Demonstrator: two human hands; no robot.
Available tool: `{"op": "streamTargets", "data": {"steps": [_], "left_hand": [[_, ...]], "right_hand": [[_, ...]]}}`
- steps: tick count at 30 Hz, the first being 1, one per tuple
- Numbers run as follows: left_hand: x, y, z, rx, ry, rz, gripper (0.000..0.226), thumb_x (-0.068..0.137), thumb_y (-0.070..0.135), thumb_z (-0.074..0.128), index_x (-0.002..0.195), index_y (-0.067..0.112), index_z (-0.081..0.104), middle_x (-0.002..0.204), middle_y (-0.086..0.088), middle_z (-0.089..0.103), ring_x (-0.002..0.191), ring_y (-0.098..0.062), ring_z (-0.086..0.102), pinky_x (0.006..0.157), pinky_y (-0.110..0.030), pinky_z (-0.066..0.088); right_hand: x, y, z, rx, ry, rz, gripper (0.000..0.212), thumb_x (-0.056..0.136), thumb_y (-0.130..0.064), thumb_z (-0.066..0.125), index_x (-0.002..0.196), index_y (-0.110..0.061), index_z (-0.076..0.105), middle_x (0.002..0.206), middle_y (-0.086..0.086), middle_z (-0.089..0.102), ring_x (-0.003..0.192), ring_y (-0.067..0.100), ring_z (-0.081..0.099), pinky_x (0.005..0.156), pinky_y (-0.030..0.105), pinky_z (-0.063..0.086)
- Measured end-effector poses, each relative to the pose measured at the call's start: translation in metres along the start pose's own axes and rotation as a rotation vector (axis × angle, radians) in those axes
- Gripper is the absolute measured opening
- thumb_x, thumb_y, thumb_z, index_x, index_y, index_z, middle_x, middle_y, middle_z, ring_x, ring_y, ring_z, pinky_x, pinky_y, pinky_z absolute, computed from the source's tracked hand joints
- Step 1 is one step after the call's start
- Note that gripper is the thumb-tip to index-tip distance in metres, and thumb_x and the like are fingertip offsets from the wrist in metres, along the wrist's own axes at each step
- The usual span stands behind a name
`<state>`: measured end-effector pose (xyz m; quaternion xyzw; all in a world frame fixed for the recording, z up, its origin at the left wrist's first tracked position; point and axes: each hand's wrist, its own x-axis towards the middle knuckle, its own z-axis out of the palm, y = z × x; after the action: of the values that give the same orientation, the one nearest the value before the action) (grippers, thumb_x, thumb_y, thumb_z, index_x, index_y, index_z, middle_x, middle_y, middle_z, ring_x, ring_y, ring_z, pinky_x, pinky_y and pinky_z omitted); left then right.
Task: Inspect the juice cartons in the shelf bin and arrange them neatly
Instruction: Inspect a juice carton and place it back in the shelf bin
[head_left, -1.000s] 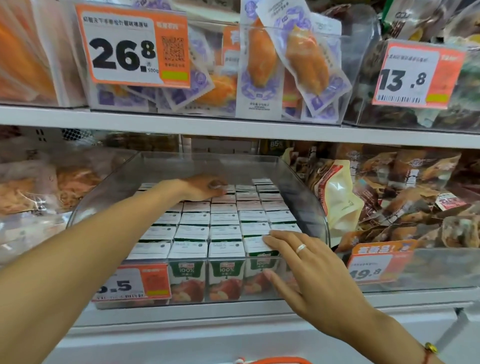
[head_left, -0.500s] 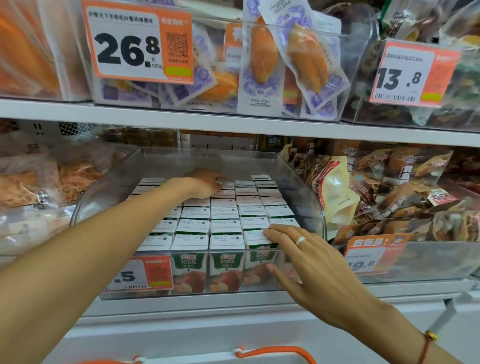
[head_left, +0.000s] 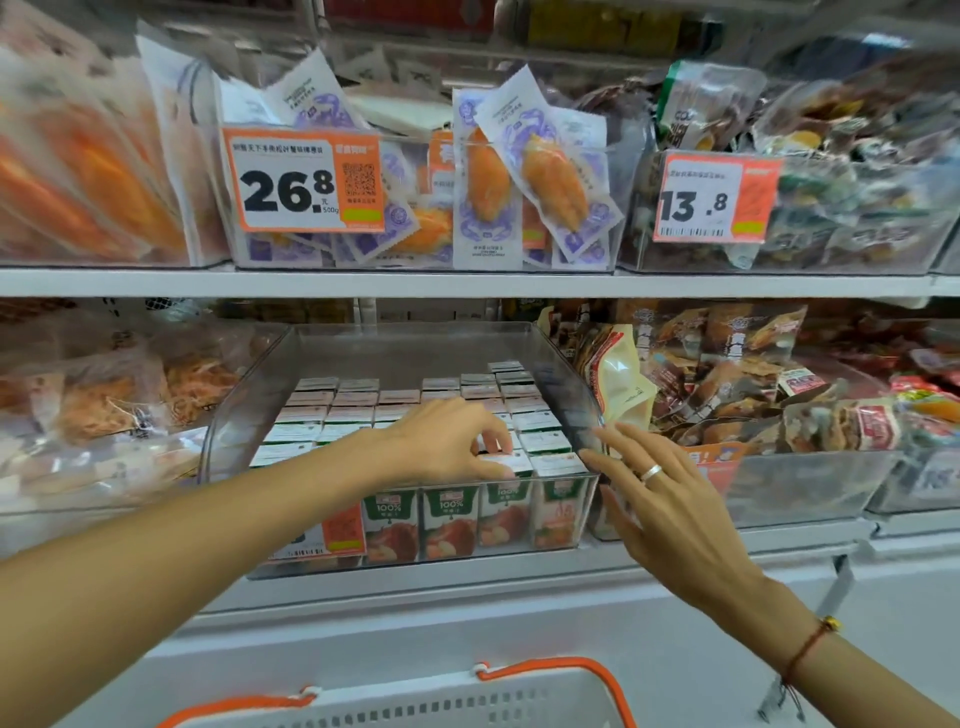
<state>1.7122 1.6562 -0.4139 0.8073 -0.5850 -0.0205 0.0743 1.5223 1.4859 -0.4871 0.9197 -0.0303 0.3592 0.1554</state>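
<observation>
Since a second earlier the left hand (head_left: 447, 441) had come forward from the back rows, pinching a front-row carton among the juice cartons (head_left: 363, 415) in the clear bin (head_left: 249, 395). Right hand (head_left: 670, 499), fingers spread, hovered at the bin's right front corner. Empty floor showed behind the cartons; motion blur hid labels.

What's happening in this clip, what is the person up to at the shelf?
A person is tidying a clear shelf bin packed with rows of small juice cartons. The left hand reaches into the bin and its fingertips pinch a carton in the front row. The right hand hovers, fingers spread, at the bin's front right corner, holding nothing. Most cartons stand in even rows, though the back row looks uneven. A white basket with orange handles sits below.
</observation>
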Motion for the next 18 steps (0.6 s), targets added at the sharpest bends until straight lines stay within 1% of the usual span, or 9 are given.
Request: {"op": "streamTargets", "data": {"steps": [2,4,7,9,10,12,13,15,18], "left_hand": [[0.005,0.004,-0.006,0.072,-0.051,0.014,0.044,0.087,0.049,0.066,0.121,0.021,0.064,0.117,0.003,0.067,0.101,-0.017,0.063,0.082,-0.035,0.052],[0.011,0.01,-0.01,0.145,-0.094,0.01,0.046,0.086,0.047,0.069,0.119,0.017,0.061,0.112,0.0,0.066,0.098,-0.02,0.06,0.073,-0.031,0.046],[0.02,0.02,-0.01,0.281,-0.131,-0.023,0.042,0.085,0.044,0.071,0.106,0.009,0.06,0.097,-0.006,0.064,0.086,-0.024,0.056,0.067,-0.032,0.041],[0.025,0.026,-0.008,0.338,-0.143,-0.048,0.035,0.088,0.039,0.069,0.092,0.007,0.054,0.08,-0.004,0.054,0.074,-0.023,0.047,0.062,-0.033,0.039],[0.027,0.028,-0.009,0.353,-0.159,-0.059,0.035,0.089,0.038,0.068,0.089,0.008,0.05,0.077,-0.003,0.05,0.072,-0.022,0.044,0.062,-0.033,0.037],[0.027,0.03,-0.013,0.333,-0.199,-0.078,0.035,0.09,0.043,0.066,0.095,0.01,0.054,0.086,-0.001,0.054,0.078,-0.024,0.048,0.065,-0.033,0.039],[0.026,0.029,-0.016,0.283,-0.21,-0.098,0.04,0.089,0.046,0.065,0.104,0.009,0.058,0.094,-0.001,0.059,0.086,-0.025,0.053,0.069,-0.033,0.041],[0.022,0.024,-0.022,0.129,-0.197,-0.147,0.046,0.09,0.048,0.063,0.117,0.012,0.057,0.114,-0.003,0.062,0.103,-0.025,0.056,0.08,-0.035,0.044],[0.012,0.015,-0.028,-0.103,-0.096,-0.195,0.04,0.091,0.045,0.062,0.118,0.018,0.049,0.125,-0.003,0.055,0.11,-0.023,0.053,0.093,-0.039,0.046]], "right_hand": [[-0.004,0.005,0.003,-0.013,0.001,-0.008,0.056,0.068,-0.006,0.084,0.121,-0.006,0.066,0.135,0.013,0.059,0.123,0.034,0.056,0.1,0.043,0.046],[-0.008,0.007,0.005,-0.02,0.002,-0.02,0.059,0.067,-0.007,0.084,0.122,-0.006,0.065,0.138,0.015,0.056,0.126,0.034,0.053,0.101,0.046,0.046],[-0.01,0.005,0.008,0.011,0.012,-0.006,0.056,0.068,-0.01,0.083,0.122,-0.008,0.065,0.141,0.015,0.053,0.13,0.033,0.044,0.102,0.049,0.043],[-0.01,0.003,0.009,0.018,0.015,-0.002,0.054,0.07,-0.012,0.081,0.121,-0.009,0.065,0.142,0.016,0.052,0.13,0.033,0.043,0.104,0.05,0.042],[-0.01,0.003,0.009,0.013,0.015,-0.002,0.053,0.071,-0.012,0.081,0.121,-0.009,0.066,0.142,0.016,0.052,0.131,0.033,0.043,0.105,0.05,0.041],[-0.011,0.003,0.01,0.006,0.014,-0.005,0.052,0.071,-0.013,0.081,0.121,-0.009,0.066,0.142,0.016,0.052,0.132,0.032,0.042,0.106,0.049,0.038],[-0.011,0.003,0.01,0.007,0.015,-0.004,0.052,0.071,-0.014,0.081,0.121,-0.009,0.066,0.142,0.016,0.052,0.132,0.032,0.041,0.106,0.049,0.037],[-0.011,0.003,0.01,0.019,0.019,0.004,0.051,0.071,-0.014,0.081,0.12,-0.009,0.066,0.142,0.016,0.052,0.133,0.032,0.039,0.106,0.05,0.037],[-0.01,-0.001,0.009,0.041,0.021,0.023,0.047,0.072,-0.014,0.08,0.117,-0.009,0.066,0.141,0.016,0.053,0.132,0.034,0.042,0.106,0.051,0.038]]}}
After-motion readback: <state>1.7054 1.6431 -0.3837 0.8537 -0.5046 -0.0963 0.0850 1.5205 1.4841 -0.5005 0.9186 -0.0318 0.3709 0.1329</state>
